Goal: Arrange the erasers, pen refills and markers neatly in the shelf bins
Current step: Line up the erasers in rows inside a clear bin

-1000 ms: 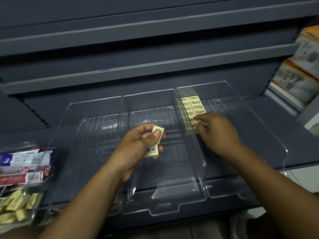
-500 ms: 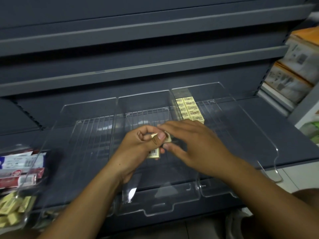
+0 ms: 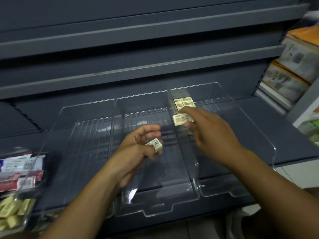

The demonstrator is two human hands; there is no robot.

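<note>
Your left hand (image 3: 138, 149) hangs over the middle bin (image 3: 141, 95), palm turned up, with its fingers curled round the barcode eraser (image 3: 155, 146); the thumb presses the eraser against the fingers, and the barcode label faces up. Your right hand (image 3: 212, 133) reaches forward over the wall between the middle bin and the right bin (image 3: 259, 128). Its index finger and thumb pinch the second eraser (image 3: 181, 119) by its long sides, while the other fingers are loosely curled behind it. That eraser is in the air, above the near end of the stocked erasers (image 3: 185, 102). These lie flat in two columns against the right bin's left wall, towards the back, and your hand hides the nearest ones. The left bin (image 3: 86, 104) stands beside the middle one, and all three bins sit side by side on the grey shelf (image 3: 276, 118). At the far left, a clear tray holds loose erasers (image 3: 12, 214) in a heap, with red and white packets (image 3: 19, 171) just behind them; the print is too blurred to tell what is in them. Stacked boxes (image 3: 296, 66) stand at the right edge.
</note>
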